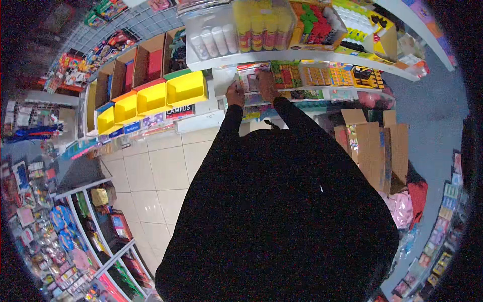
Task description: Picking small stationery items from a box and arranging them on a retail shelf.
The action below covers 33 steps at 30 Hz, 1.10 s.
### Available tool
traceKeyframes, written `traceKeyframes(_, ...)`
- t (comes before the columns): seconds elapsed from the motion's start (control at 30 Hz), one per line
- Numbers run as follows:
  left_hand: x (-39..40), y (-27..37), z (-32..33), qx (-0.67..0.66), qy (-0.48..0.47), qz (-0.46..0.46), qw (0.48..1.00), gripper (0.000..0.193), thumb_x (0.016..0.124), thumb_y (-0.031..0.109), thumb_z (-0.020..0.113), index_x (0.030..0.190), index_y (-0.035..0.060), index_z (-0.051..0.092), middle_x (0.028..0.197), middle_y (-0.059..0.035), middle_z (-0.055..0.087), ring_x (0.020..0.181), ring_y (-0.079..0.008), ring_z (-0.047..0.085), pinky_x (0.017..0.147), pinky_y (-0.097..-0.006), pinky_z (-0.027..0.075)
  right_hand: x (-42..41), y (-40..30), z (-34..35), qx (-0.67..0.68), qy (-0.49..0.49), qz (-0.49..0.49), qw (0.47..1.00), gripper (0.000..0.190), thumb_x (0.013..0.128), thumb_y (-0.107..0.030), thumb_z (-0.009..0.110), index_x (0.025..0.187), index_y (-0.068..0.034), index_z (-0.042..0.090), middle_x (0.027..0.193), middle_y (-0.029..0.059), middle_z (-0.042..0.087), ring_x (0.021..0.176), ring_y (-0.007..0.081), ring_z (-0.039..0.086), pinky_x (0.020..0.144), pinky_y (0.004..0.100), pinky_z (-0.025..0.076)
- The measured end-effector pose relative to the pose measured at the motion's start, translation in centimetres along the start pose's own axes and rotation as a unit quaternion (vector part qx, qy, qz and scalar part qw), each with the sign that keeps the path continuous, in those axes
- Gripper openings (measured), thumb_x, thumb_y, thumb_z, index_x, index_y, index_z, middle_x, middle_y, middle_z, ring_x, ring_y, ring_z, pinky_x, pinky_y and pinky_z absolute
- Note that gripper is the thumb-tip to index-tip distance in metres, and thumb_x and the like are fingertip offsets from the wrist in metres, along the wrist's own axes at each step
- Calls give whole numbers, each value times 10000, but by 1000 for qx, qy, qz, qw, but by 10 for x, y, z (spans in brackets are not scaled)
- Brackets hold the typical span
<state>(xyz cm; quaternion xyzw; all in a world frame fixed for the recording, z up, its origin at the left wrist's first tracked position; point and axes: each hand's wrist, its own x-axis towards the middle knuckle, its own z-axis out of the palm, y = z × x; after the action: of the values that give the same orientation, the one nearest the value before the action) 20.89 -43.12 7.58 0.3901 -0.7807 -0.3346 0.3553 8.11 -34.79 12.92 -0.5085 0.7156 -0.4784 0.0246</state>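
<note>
Both arms, in black sleeves, stretch forward to a white shelf [219, 81] of small packaged goods. Beside the left edge of a white-and-red box [248, 81], my left hand [235, 95] has its fingers curled. My right hand [267, 87] lies over the right side of that box, its fingertips blurred among the contents. Whether either hand grips anything is too small to make out. Right of my right hand stands a box with green and red packets [287, 75], followed by yellow-orange packs [316, 76].
An upper shelf edge [302, 57] overhangs the hands, bearing glue-like bottles [262, 36] and bins of colourful items. Yellow bins [185, 89] line the left. Open cardboard cartons [371, 154] stand at right. A metal-framed rack [96, 226] rises at lower left over tiled floor [162, 170].
</note>
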Motion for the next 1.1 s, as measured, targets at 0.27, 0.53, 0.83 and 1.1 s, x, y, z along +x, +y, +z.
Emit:
traceKeyframes(0.27, 2, -7, -11, -58, -72, -27, 995, 291, 786, 210, 638, 1038, 69, 599, 802, -161, 606, 708, -306, 599, 664, -403, 482, 12, 0, 19, -117, 55, 24, 991, 189, 747, -185, 603, 728, -20, 512, 612, 168, 536, 607, 351, 566, 563, 441, 418)
traceKeyframes(0.53, -5, -35, -1, -57, 37, 85, 994, 484, 739, 210, 705, 1146, 19, 525, 991, -162, 601, 835, -290, 604, 743, -358, 498, 6, -5, 26, 10, 72, 145, 987, 102, 754, -119, 558, 761, -29, 510, 672, 170, 530, 667, 325, 565, 607, 409, 428)
traceKeyframes(0.83, -99, -61, -53, -194, -260, -291, 900, 197, 888, 195, 517, 1067, 116, 534, 1021, -71, 552, 815, -194, 566, 654, -335, 514, -102, -101, -62, 73, -112, 49, 990, 114, 807, -98, 539, 898, -30, 548, 834, 135, 546, 801, 280, 545, 731, 377, 438)
traceKeyframes(1.1, -169, -35, -26, -42, -655, -409, 634, 263, 830, 253, 599, 1051, 120, 549, 864, -76, 642, 645, -188, 597, 522, -378, 487, -305, -115, -168, 83, 87, 447, 886, 163, 820, -152, 586, 924, -26, 589, 876, 135, 625, 800, 274, 605, 711, 369, 486)
